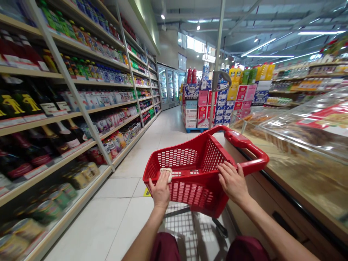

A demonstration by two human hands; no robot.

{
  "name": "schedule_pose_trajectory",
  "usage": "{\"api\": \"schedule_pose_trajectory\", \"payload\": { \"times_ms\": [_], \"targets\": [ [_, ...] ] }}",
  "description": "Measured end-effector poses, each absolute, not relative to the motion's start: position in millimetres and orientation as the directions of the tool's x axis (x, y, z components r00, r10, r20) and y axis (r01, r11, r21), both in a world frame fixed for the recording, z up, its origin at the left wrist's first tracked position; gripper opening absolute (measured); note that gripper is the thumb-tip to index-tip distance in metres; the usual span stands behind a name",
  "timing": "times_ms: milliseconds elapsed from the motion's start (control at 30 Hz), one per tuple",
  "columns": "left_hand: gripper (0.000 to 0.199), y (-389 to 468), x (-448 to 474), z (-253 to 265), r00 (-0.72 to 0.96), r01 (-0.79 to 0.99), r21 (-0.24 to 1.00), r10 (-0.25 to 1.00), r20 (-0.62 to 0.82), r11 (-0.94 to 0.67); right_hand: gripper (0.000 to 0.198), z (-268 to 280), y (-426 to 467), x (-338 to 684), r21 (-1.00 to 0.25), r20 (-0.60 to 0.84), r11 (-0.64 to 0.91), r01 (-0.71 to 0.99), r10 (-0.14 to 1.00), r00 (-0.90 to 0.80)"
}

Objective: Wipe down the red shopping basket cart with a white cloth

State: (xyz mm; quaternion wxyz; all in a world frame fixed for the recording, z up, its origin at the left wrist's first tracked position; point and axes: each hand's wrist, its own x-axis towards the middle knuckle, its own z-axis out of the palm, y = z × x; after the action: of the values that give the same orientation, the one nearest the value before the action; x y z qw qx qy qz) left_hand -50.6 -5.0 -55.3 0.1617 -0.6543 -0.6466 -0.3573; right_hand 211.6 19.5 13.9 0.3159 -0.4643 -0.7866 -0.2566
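In front of me stands a red plastic shopping cart point(187, 188) with perforated walls, turned so its handle point(255, 152) is at the right. My left hand point(161, 190) presses a crumpled white cloth point(166, 174) against the near rim, toward the cart's left end. On the same rim, near the handle, rests my right hand point(232, 181), fingers spread over the edge and holding no separate object. The basket's visible inside has nothing in it. Part of the cloth is hidden under my left fingers.
Shelves of bottles and cans point(95, 76) line the left side. Stacked drink cartons point(202, 105) stand on a blue pallet ahead. A counter with clear covers point(304, 134) runs close along the right. Pale floor tiles point(119, 217) lie between shelves and cart.
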Motion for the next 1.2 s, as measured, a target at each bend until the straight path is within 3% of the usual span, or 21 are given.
{"api": "schedule_pose_trajectory", "payload": {
  "times_ms": [167, 367, 533, 600, 733, 800, 1000, 1200],
  "targets": [
    [0.045, -4, -18, -47, 0.147, 0.906, 0.189, 0.701, 0.698, -0.378, 0.029, 18, 23, 220, 0.111, 0.728, 0.414, 0.903, 0.585, -0.358],
    [0.046, 1, 11, -34, 0.043, 0.928, 0.238, 0.714, 0.699, -0.288, 0.031, 29, 29, 248, 0.122, 0.771, 0.283, 0.951, 0.577, -0.270],
    [0.050, 5, 44, -28, 0.266, 0.847, 0.156, 0.660, 0.703, -0.508, 0.030, 31, 32, 260, 0.130, 0.770, 0.284, 0.950, 0.575, -0.277],
    [0.049, 7, 40, -29, 0.234, 0.856, 0.186, 0.682, 0.693, -0.483, 0.030, 33, 33, 269, 0.119, 0.790, 0.253, 0.960, 0.562, -0.246],
    [0.045, 12, 33, -29, -0.010, 0.894, 0.344, 0.757, 0.653, -0.286, 0.029, 37, 35, 283, 0.104, 0.820, 0.208, 0.973, 0.536, -0.202],
    [0.042, 16, 54, -21, 0.050, 0.869, 0.342, 0.750, 0.660, -0.359, 0.029, 39, 35, 284, 0.094, 0.819, 0.206, 0.974, 0.540, -0.193],
    [0.039, 26, 124, 8, 0.337, 0.752, 0.161, 0.583, 0.739, -0.639, 0.031, 45, 32, 290, 0.095, 0.811, 0.249, 0.964, 0.542, -0.220],
    [0.038, 23, 74, -10, 0.124, 0.835, 0.309, 0.703, 0.700, -0.455, 0.031, 45, 31, 292, 0.027, 0.825, 0.263, 0.964, 0.539, -0.170]
  ]
}}
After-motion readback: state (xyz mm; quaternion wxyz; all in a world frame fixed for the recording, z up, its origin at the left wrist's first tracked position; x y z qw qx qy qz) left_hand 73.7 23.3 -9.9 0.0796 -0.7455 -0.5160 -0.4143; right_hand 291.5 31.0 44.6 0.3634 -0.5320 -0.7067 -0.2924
